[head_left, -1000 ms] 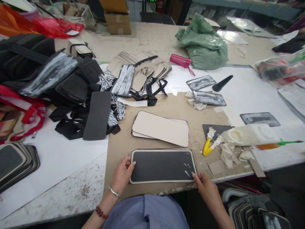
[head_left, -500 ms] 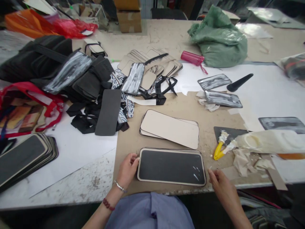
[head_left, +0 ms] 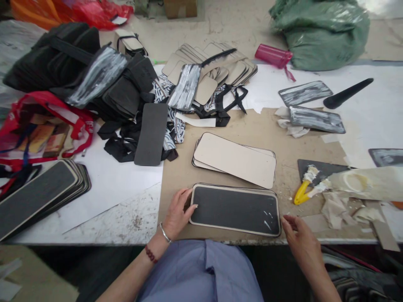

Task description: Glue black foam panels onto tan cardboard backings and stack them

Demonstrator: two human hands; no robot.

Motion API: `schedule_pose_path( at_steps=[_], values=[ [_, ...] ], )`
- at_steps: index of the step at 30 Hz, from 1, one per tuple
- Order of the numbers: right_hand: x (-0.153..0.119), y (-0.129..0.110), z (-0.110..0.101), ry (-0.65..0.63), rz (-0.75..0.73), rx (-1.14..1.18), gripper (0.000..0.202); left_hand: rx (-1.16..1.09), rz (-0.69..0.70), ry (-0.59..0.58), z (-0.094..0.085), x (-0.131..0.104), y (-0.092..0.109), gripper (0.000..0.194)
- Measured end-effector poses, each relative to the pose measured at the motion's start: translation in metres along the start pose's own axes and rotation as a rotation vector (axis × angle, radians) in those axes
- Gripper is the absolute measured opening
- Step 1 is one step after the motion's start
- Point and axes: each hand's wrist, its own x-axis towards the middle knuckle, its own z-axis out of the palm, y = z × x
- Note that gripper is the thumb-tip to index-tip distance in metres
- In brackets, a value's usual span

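In front of me lies a stack of rounded rectangular panels; the top black panel (head_left: pixel 233 209) has a pale border and a few white glue smears at its right end. At the stack's left end is my left hand (head_left: pixel 176 216), thumb over the edge, fingers spread along the corner. My right hand (head_left: pixel 300 237) is beside the right end, fingers loosely bent and apart, fingertips at or very near the edge. Just behind, two or more beige panels (head_left: pixel 234 159) lie crosswise on one another.
To the right, a yellow-handled brush (head_left: pixel 302 193) thick with white paste lies by a whitish container (head_left: pixel 365 182). Glue-smeared panels (head_left: pixel 316 119) lie behind it. More bordered panels (head_left: pixel 37 197) are stacked at left, near a red bag (head_left: pixel 77 134) and black straps (head_left: pixel 122 144).
My view has tilted down and shifted left. The left thumb has come over the stack's left end, and my right hand has moved closer to its right edge.
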Motion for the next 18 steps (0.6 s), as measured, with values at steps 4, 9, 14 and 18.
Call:
schedule_pose_path(
  at_steps=[4,9,14,18],
  values=[
    [0.0,0.005,0.007,0.072,-0.099,-0.023,0.048,0.09,0.065,0.007,0.009,0.005,-0.003,0.051],
    [0.002,-0.001,0.016,0.137,-0.177,-0.002,0.05,0.173,0.171,0.0,0.018,0.011,-0.002,0.06],
    [0.004,-0.005,0.024,0.174,-0.187,0.016,0.055,0.175,0.202,0.03,0.025,0.013,-0.004,0.055],
    [0.009,-0.009,0.025,0.199,-0.161,0.012,0.06,0.171,0.198,0.055,0.027,0.014,-0.005,0.053]
  ],
)
